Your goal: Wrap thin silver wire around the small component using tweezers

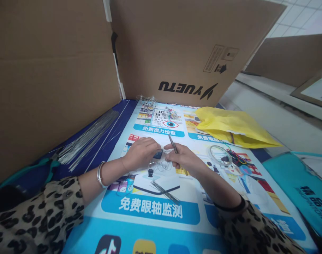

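Observation:
My left hand (pixel 142 151) is closed, its fingertips pinched at thin wire (pixel 165 165) that loops below and between my hands. What exactly sits under those fingertips is partly hidden. Close by on the right, my right hand (pixel 183 158) grips a slim metal pen-like tool (pixel 173 144), tilted with its dark end pointing up and away. The fingertips of both hands nearly meet over the printed poster (pixel 155 231). Nearer to me, a small bundle of straight wires (pixel 165 192) lies on the poster.
Tall cardboard panels (pixel 177 46) wall off the back and left. A bundle of long wires (pixel 89 137) lies left; tangled wire (pixel 170 113) is at the back. To the right are a yellow bag (pixel 230 123), a clear ring-shaped coil (pixel 220 155), coloured strands (pixel 239 157) and a teal pouch (pixel 290 180).

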Available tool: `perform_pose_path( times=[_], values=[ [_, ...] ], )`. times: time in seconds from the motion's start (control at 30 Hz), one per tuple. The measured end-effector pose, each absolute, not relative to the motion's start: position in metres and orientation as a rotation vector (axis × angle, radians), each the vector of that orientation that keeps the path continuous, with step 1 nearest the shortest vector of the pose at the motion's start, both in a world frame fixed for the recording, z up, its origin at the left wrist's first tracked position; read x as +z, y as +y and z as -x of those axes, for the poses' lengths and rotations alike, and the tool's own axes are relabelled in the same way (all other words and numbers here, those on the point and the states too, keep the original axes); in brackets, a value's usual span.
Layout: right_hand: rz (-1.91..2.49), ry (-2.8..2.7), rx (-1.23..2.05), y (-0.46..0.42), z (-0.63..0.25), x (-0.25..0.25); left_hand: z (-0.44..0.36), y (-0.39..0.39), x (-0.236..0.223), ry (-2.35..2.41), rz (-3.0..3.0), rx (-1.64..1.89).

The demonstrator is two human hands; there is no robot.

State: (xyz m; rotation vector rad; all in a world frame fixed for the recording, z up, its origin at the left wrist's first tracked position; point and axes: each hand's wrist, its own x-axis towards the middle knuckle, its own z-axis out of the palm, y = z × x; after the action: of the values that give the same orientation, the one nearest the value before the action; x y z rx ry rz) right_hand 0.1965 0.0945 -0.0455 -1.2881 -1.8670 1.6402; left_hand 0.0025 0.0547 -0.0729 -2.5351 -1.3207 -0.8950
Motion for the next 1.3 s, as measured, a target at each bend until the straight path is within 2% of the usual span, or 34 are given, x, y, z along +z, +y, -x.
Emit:
perform_pose_path(
  times=[0.2,0.4,0.63,1.0,1.3],
  values=[
    [1.215,-2.282,1.080,0.103,-0.204,-0.055,-0.002,0.057,-0.075,-1.445,2.600,-1.159],
    [1.136,-2.360,0.934,0.103,-0.207,-0.056,0.000,0.057,-0.078,-1.564,2.574,-1.389],
    [1.069,-2.379,0.497,0.109,-0.197,-0.047,0.001,0.059,-0.078,-1.584,2.585,-1.423],
    [0.932,-2.363,0.822,0.118,-0.183,-0.057,0.000,0.059,-0.073,-1.626,2.676,-1.356],
    [1.045,-2.292,0.781,0.112,-0.182,-0.063,0.010,0.047,-0.064,-1.896,2.357,-1.604]
  ],
)
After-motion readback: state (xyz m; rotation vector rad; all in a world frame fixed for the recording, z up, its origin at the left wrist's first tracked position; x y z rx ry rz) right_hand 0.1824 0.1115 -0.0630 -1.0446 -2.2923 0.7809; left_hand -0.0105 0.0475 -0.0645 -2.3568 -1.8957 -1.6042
